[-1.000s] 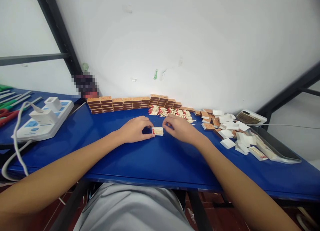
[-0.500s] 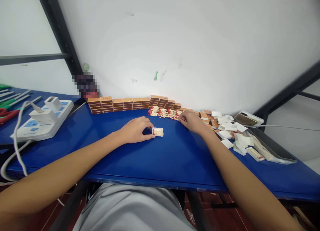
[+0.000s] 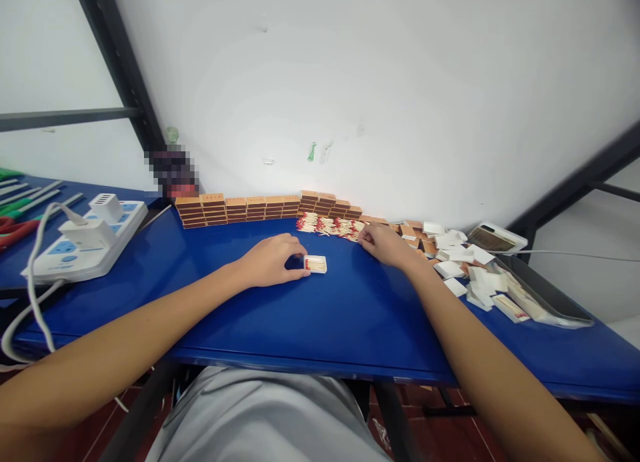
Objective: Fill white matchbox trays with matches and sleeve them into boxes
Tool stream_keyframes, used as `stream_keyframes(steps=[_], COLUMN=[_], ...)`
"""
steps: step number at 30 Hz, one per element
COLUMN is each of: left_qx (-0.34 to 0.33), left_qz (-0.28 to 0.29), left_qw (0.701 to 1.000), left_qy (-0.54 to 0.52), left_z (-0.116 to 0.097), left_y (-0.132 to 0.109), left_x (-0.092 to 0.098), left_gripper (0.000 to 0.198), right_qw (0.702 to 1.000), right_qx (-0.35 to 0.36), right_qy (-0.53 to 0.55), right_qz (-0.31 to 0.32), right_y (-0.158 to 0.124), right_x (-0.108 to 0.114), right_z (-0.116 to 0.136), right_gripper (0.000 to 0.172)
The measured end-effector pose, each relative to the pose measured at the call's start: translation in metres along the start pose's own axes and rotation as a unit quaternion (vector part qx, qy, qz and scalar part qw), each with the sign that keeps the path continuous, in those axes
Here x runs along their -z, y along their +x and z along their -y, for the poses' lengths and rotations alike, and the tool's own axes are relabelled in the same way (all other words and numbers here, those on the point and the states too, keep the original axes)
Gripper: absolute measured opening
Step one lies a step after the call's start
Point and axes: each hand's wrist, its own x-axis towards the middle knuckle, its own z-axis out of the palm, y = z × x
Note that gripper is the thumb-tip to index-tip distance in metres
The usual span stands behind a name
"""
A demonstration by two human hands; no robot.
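On the blue table lies a small white matchbox tray (image 3: 316,265) with red-tipped matches in it. My left hand (image 3: 275,260) grips the tray's left end between thumb and fingers. A loose pile of matches (image 3: 327,226) with red heads stretches along the back of the table. At the pile's right end is my right hand (image 3: 383,243), its fingers bent and pinched together against the matches. Whatever sits between those fingertips is too small and hidden to make out.
Stacked matchboxes (image 3: 215,210) line the wall behind the matches. White trays (image 3: 453,252) and brown sleeves are heaped at right, beside a phone (image 3: 497,237) and a dark tray (image 3: 550,292) holding a plastic bag. A power strip (image 3: 100,249) with cables lies at left, near scissors (image 3: 20,227).
My right hand has shifted very slightly to the right at the edge of the match pile. My left hand and the tray have stayed in place.
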Motion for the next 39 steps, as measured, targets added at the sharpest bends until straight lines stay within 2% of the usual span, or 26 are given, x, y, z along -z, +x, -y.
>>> stream_keyframes(steps=[18,22,27,34,39], left_qx=[0.002,0.005,0.003,0.003,0.000], left_qz=[0.002,0.004,0.007,0.005,0.005], left_qw=[1.000,1.000,1.000,1.000,1.000], left_qy=[-0.001,-0.001,0.000,0.002,0.002], left_z=[0.000,-0.001,-0.002,-0.001,-0.001], left_y=[0.000,0.000,0.000,0.000,0.000], left_x=[0.000,0.001,0.002,0.001,0.001], left_gripper=[0.030,0.031,0.032,0.031,0.031], right_qw=[1.000,1.000,0.999,0.998,0.997], right_qx=[0.001,0.002,-0.001,-0.002,-0.011], right_qy=[0.006,0.015,0.027,0.046,0.055], right_qz=[0.012,0.007,0.030,0.031,0.043], right_y=[0.000,0.001,0.001,-0.001,-0.003], right_x=[0.000,0.000,0.001,0.004,0.012], right_z=[-0.009,-0.010,-0.011,-0.004,-0.001], right_gripper=[0.013,0.019,0.024,0.042,0.033])
